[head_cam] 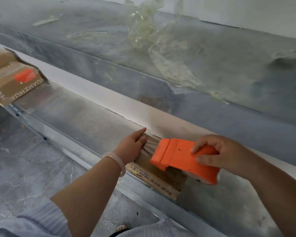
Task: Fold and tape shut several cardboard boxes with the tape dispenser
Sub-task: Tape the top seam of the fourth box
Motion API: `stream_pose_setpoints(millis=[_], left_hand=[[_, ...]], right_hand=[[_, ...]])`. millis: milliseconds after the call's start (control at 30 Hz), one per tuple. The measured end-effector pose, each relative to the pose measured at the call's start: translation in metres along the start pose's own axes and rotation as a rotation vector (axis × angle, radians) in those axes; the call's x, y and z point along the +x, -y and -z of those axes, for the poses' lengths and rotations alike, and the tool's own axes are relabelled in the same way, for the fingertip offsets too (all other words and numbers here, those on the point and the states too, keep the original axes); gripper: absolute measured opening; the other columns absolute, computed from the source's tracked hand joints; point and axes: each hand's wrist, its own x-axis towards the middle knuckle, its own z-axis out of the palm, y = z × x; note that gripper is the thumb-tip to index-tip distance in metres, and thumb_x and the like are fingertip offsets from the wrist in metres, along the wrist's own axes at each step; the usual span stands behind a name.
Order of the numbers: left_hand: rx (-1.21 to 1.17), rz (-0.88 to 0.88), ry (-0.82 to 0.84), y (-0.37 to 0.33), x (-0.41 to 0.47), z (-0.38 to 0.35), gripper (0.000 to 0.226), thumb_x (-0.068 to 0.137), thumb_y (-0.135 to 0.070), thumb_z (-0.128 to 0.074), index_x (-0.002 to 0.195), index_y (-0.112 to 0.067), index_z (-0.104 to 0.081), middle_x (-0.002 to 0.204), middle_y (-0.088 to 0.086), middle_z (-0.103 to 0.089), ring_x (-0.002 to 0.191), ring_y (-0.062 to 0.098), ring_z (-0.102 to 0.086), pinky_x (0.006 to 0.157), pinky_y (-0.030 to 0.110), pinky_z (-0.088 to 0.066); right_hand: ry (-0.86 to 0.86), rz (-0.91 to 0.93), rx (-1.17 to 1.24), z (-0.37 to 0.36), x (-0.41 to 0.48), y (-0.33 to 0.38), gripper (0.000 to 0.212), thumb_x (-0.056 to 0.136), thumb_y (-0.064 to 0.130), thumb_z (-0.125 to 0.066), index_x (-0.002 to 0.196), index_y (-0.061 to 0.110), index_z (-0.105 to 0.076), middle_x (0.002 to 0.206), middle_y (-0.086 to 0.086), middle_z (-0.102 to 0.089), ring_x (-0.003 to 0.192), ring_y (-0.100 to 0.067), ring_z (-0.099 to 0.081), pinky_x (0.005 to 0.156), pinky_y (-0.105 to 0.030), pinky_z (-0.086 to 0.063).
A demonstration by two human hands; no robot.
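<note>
Widest thing in view is the grey metal workbench (pixel 79 113) running from far left to near right, with a raised upper shelf (pixel 92 40) behind it, and up there sits a big crumpled wad of clear used tape (pixel 143 28). Over at the far left, taped boxes (pixel 15 82) are stacked on the bench, one showing a red label. Now to the action: the cardboard box (pixel 154 175) lies on the near edge of the bench, right of centre, and the orange tape dispenser (pixel 181 156) sits on top of it, nose pointing left. The right hand (pixel 217 154) wraps the dispenser's right end, fingers curled over its top and clamped on it. The left hand (pixel 132 147) is down on the box's left end, thumb stretched out along the far edge, fingers laid over the top; it looks like a press rather than a grip, though the fingertips are partly hidden. A pale bracelet (pixel 116 161) rings the left wrist.
</note>
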Motion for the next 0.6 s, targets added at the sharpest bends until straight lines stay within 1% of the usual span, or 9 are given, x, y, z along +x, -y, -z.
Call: stream_pose_setpoints(millis=[67,133,200,267,300,333,400,500,600], left_hand=[[0.021,-0.003,-0.008,0.0,0.001,-0.001,0.042,0.103,-0.03,-0.044,0.145,-0.031,-0.042,0.138,0.002,-0.054,0.124,0.02,-0.049,0.092,0.019,-0.032],[0.026,-0.005,-0.013,0.001,0.001,-0.003,0.042,0.103,-0.029,-0.045,0.144,-0.031,-0.043,0.138,0.002,-0.055,0.125,0.021,-0.048,0.094,0.02,-0.032],[0.026,-0.01,-0.017,0.001,0.001,-0.004,0.042,0.102,-0.029,-0.045,0.144,-0.031,-0.043,0.138,0.002,-0.055,0.125,0.021,-0.049,0.096,0.021,-0.033],[0.042,-0.014,-0.015,0.001,0.0,-0.004,0.042,0.102,-0.029,-0.045,0.145,-0.032,-0.043,0.139,0.001,-0.054,0.126,0.021,-0.048,0.097,0.021,-0.032],[0.05,-0.016,-0.014,0.0,0.0,-0.003,0.043,0.103,-0.029,-0.045,0.145,-0.032,-0.042,0.139,0.001,-0.054,0.126,0.021,-0.048,0.097,0.022,-0.032],[0.058,-0.018,-0.012,0.0,0.001,-0.003,0.043,0.103,-0.029,-0.044,0.145,-0.032,-0.042,0.139,0.001,-0.054,0.126,0.022,-0.048,0.098,0.023,-0.032],[0.067,-0.017,-0.006,-0.001,0.0,-0.003,0.043,0.103,-0.029,-0.044,0.146,-0.032,-0.041,0.139,0.002,-0.053,0.127,0.022,-0.047,0.099,0.024,-0.032],[0.061,-0.024,-0.011,-0.001,-0.001,-0.004,0.043,0.102,-0.026,-0.045,0.145,-0.029,-0.042,0.142,0.003,-0.052,0.13,0.021,-0.046,0.101,0.023,-0.03],[0.068,-0.03,-0.015,-0.001,-0.001,-0.005,0.044,0.102,-0.026,-0.045,0.146,-0.029,-0.041,0.142,0.003,-0.051,0.131,0.022,-0.045,0.101,0.023,-0.03]], right_hand=[[-0.01,-0.018,-0.021,0.011,-0.012,-0.008,0.024,0.064,0.036,-0.087,0.084,0.038,-0.073,0.098,0.02,-0.067,0.086,-0.001,-0.066,0.066,-0.024,-0.053],[0.003,-0.002,0.04,0.015,-0.022,-0.015,0.021,0.065,0.029,-0.088,0.078,0.036,-0.073,0.094,0.02,-0.068,0.083,0.002,-0.065,0.067,-0.014,-0.049],[0.029,0.012,0.068,0.018,-0.031,-0.02,0.022,0.066,0.021,-0.088,0.075,0.034,-0.072,0.089,0.018,-0.069,0.08,0.004,-0.064,0.065,-0.011,-0.048],[0.03,0.0,0.107,0.023,-0.04,-0.025,0.021,0.06,0.027,-0.087,0.075,0.032,-0.073,0.09,0.011,-0.07,0.079,0.0,-0.066,0.064,-0.014,-0.05],[0.033,-0.003,0.118,0.026,-0.044,-0.028,0.026,0.054,0.035,-0.088,0.075,0.032,-0.073,0.092,0.007,-0.07,0.081,-0.003,-0.067,0.065,-0.016,-0.051],[0.042,-0.001,0.125,0.029,-0.048,-0.031,0.037,0.047,0.046,-0.09,0.076,0.032,-0.073,0.093,0.004,-0.07,0.082,-0.007,-0.068,0.065,-0.018,-0.052],[0.059,-0.015,0.157,0.031,-0.054,-0.037,0.053,0.037,0.065,-0.089,0.076,0.033,-0.073,0.093,0.004,-0.071,0.081,-0.01,-0.068,0.065,-0.021,-0.053],[0.126,-0.042,0.227,0.031,-0.06,-0.04,0.056,0.033,0.067,-0.089,0.075,0.033,-0.072,0.089,0.006,-0.071,0.076,-0.01,-0.068,0.064,-0.02,-0.052],[0.153,-0.06,0.222,0.029,-0.064,-0.044,0.056,0.036,0.066,-0.089,0.077,0.032,-0.072,0.094,0.004,-0.071,0.083,-0.018,-0.069,0.067,-0.026,-0.055]])
